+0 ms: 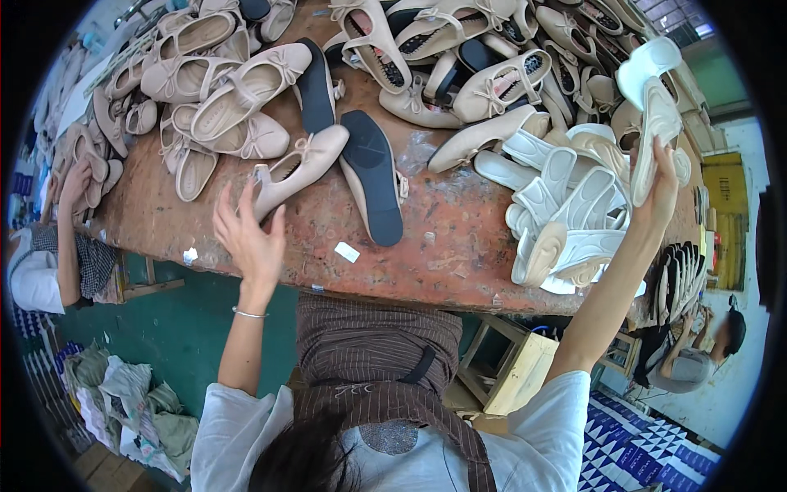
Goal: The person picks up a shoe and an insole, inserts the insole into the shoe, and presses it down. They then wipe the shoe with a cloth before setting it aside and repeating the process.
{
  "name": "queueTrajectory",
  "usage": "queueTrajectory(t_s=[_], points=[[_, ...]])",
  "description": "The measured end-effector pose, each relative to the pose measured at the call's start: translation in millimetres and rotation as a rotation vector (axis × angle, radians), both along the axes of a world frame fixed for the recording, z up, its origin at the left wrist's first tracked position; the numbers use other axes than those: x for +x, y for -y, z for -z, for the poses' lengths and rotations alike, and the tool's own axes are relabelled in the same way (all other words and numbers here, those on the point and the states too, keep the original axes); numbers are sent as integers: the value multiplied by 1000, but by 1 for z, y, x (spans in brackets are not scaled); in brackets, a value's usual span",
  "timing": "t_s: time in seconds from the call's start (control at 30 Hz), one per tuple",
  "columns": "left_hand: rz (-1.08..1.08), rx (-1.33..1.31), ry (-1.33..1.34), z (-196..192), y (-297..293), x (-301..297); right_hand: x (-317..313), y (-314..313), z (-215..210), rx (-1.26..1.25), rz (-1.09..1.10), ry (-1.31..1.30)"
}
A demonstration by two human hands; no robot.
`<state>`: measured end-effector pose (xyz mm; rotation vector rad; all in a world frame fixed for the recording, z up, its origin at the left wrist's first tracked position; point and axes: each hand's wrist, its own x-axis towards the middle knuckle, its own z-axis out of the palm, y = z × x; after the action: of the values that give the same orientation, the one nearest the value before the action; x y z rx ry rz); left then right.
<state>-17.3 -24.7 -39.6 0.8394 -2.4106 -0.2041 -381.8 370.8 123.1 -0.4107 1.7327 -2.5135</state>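
Note:
My left hand [250, 238], fingers spread, is at the heel end of a beige ballet flat with a bow [307, 164]; whether it touches the shoe I cannot tell. Next to that flat lies another shoe with its black sole up [373, 176]. Out at the right, my right hand [662, 176] is closed around a pale insole [656, 123], held upright over the table's edge. A whitish insole end [649, 70] shows just above it. Below the hand is a heap of white and beige insoles [566, 205].
Beige flats [246, 98] crowd the left and far parts of the worn red-brown table [459, 254]. A small white paper piece [347, 252] lies near the front edge. At the left another person's hand [76, 182] is among shoes. A wooden stool [516, 365] stands below; another person [693, 353] sits right.

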Motion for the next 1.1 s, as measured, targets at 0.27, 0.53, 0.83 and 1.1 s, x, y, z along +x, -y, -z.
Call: queueTrajectory(t_s=[0.27, 0.53, 0.83, 1.1], points=[[254, 437, 117, 26, -98, -81, 86, 63, 25, 294, -66, -12], [591, 1233, -302, 10, -41, -24, 151, 69, 56, 106, -292, 159], [725, 1741, -453, -37, -95, -94, 212, 117, 82, -20, -531, 389], [748, 1010, -281, -66, -33, -202, 183, -49, 47, -750, -267, 190]])
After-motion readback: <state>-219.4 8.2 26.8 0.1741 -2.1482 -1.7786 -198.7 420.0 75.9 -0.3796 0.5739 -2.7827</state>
